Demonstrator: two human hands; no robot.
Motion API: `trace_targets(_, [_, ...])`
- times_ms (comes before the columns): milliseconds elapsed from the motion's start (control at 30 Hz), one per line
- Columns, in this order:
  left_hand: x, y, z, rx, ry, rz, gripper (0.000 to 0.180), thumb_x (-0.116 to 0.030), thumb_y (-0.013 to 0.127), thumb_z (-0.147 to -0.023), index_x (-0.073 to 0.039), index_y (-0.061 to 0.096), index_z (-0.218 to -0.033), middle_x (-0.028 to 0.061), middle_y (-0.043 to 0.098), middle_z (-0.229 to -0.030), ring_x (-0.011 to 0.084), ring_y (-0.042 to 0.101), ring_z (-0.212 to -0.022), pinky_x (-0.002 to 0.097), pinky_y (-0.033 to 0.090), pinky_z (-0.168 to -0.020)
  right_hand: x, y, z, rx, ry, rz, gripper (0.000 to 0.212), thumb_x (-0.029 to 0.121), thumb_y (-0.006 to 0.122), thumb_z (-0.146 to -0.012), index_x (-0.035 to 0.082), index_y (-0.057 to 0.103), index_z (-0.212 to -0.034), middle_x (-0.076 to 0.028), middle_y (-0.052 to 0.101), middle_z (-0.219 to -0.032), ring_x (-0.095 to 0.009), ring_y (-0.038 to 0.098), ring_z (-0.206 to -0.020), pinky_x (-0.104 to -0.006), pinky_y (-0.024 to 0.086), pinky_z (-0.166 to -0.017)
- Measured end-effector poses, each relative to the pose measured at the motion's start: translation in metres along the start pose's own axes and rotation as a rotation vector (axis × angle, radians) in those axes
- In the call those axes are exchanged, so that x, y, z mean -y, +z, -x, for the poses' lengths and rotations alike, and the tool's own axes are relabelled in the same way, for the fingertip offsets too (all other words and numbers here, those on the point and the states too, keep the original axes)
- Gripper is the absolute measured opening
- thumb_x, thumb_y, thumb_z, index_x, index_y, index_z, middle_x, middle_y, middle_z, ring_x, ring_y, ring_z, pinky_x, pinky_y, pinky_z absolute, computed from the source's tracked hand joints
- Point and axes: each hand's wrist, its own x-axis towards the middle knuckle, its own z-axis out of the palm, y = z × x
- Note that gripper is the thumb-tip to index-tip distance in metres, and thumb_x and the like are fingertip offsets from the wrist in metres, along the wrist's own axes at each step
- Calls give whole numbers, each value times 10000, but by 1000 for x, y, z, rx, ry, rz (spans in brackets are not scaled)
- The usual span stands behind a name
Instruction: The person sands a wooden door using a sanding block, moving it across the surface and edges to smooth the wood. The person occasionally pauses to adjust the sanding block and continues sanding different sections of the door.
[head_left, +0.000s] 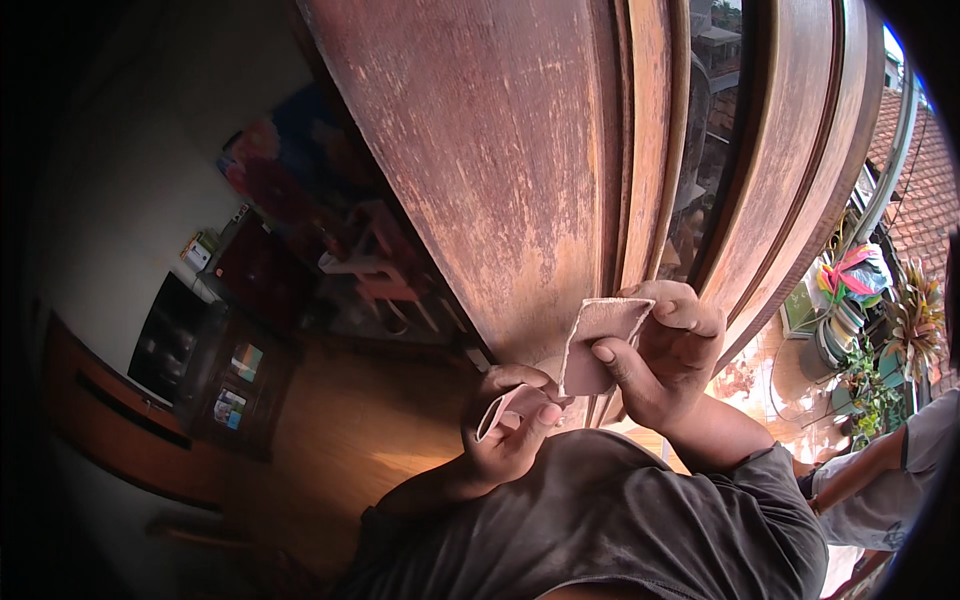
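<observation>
My right hand [682, 358] pinches a squarish piece of sandpaper [592, 350], brownish with pale torn edges, thumb on its near face and fingers behind. My left hand [510, 440] is closed round a second, folded piece of sandpaper [500, 409], its pale edge and curled flap showing above the thumb. The two pieces are close together in front of my chest. Right behind them stands a wooden door [490, 150], its reddish-brown finish worn and scratched, with paler bare streaks low down near my hands.
A narrow glass pane [705, 140] runs between the wood panels. To the left is a dim room with a dark cabinet [250, 375] and a pink chair [385, 270]. Outside at right are potted plants [865, 385], a bucket [830, 340] and another person [885, 470] close beside me.
</observation>
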Motion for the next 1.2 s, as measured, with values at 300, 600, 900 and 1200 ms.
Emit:
trace_targets(300, [-10,-16,-16,-263,12,177,163,-31,445,-1072,58,543,-1167,190,692,-971,234,701,-827,380,624,-793,15,-10,-103,68,-518,579,374,47,875,-732,60,724,-1074,-112,656,-1105,-247,677,-925,-342,568,-744])
trace_targets(600, [0,-35,-16,-518,169,17,177,-29,488,-1045,47,553,-1191,146,648,-1029,220,628,-919,370,564,-844,14,6,-96,118,-485,1004,465,180,762,-883,106,687,-1336,-116,586,-1398,-285,506,-1329,-423,369,-1109])
trace_targets(900, [40,-33,-32,-347,-59,-208,639,-305,726,-983,63,413,-1401,58,574,-997,121,539,-886,288,447,-848,10,17,-106,173,-435,1230,459,214,652,-958,170,645,-1414,-79,527,-1542,-325,383,-1475,-487,118,-1246])
trace_targets(1200, [69,-11,-23,-129,-30,116,841,-402,776,-938,89,369,-1487,159,546,-1385,235,521,-1269,405,409,-1095,17,24,-80,343,-392,1237,746,604,455,-1023,77,455,-1551,-192,385,-1629,-419,202,-1567,-634,-83,-1239])
